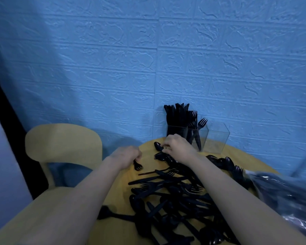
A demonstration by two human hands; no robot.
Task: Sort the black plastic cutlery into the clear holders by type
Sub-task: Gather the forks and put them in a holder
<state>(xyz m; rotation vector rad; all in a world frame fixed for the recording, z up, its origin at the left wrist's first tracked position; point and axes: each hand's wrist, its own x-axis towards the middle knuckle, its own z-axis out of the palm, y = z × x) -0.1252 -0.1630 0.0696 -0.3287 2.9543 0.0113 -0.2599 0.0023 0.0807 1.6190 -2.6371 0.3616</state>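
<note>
Reaching into the far edge of the cutlery pile [175, 197], both hands are busy in the single head view, so the step in hand looks like picking pieces out before dropping them into the clear holders [198, 137]. The left hand [126, 155], well to the left of the holders, has its fingers curled down round a black fork [137, 166] whose tines poke out below the knuckles. The right hand [177, 145], just in front of the holders, pinches at something small beside a black spoon [158, 146] lying on the table [145, 147]; whether it actually has hold of a piece I cannot tell. Next, I judge, each hand needs to lift its piece clear of the tangle and carry it up over the matching rim. Of the holders, the leftmost is packed with upright knives [175, 114], the middle one has a few forks [200, 123] standing tines up, and the rightmost appears empty, presumably meant for spoons. Most of the pile is unsorted, spread toward the viewer from the holders.
</note>
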